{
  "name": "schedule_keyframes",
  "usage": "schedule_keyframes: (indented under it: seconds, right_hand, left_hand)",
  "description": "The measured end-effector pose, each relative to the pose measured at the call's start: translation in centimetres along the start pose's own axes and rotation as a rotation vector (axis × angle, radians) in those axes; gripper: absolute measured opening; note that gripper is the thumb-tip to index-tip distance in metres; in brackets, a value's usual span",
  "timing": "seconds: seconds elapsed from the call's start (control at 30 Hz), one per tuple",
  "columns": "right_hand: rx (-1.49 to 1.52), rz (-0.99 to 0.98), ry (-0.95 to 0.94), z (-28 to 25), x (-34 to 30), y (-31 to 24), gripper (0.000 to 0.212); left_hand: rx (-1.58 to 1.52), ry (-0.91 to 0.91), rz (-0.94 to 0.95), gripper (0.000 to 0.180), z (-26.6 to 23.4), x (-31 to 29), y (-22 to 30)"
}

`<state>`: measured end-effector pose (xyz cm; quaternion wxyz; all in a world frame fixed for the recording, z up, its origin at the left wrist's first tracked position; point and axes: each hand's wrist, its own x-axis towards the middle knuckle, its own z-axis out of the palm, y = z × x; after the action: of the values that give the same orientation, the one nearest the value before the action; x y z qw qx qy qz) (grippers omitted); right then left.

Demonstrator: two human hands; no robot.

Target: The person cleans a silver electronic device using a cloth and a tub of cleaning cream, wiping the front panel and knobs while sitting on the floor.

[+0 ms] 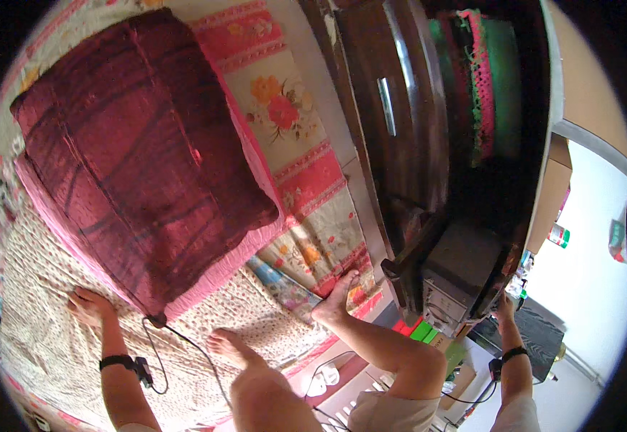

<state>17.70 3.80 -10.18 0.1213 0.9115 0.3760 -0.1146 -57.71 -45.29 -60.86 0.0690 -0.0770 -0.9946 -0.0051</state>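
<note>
My left hand [92,307] lies on a cream cloth with small dark spots [29,252], fingers apart and nothing in them. Beside it is a large folded maroon blanket [148,144] with darker stripes, on top of a pink quilted layer [216,277]. A black cable [197,344] runs from the blanket's near corner toward my legs. Far to the right, my right hand [505,311] reaches up by the edge of a dark wooden cabinet [400,93], close to some small items. Its fingers are too small and dark to make out. Both wrists wear black straps.
A floral red-and-cream mat [303,187] lies between the blanket and the cabinet. A grey boxy device [447,295] with cables stands near the cabinet. My bare feet [336,301] rest on the cloths. A white container with a green lid [560,236] is at right.
</note>
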Motion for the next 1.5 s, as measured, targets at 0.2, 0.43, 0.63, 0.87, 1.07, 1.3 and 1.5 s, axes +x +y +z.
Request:
schedule_keyframes:
  seconds: [0.2,0.43,0.63,0.87,1.07,1.3,1.5]
  right_hand:
    - [0.005,-0.075,-0.073,14.1,0.9,3.3,0.06]
    - [0.005,-0.211,-0.108,18.1,1.8,6.6,0.054]
    - [0.092,-0.478,-0.04,0.6,13.3,10.0,0.049]
    - [0.118,-0.524,0.253,-1.0,11.1,6.6,0.06]
    - [-0.057,-0.575,0.243,-1.2,11.6,7.9,0.06]
    - [-0.144,-0.621,-0.252,-6.5,4.6,4.3,0.057]
    - [-0.124,-0.918,-0.189,-11.6,-5.2,5.8,0.049]
  left_hand:
    - [0.037,0.039,0.009,0.058,2.5,-0.7,-2.7]
    - [-0.185,-0.157,-0.062,0.042,5.7,1.3,-4.5]
    - [-0.779,-0.399,-0.061,0.031,-2.7,0.1,-11.0]
    - [-0.638,-0.873,0.055,0.03,-26.3,-4.2,3.7]
    - [-0.456,-0.861,0.339,0.029,-45.9,-1.1,7.5]
    - [-0.408,-0.911,0.529,0.015,-62.4,-3.6,8.5]
    - [-0.511,-1.776,-0.003,0.021,-70.8,-14.8,-2.6]
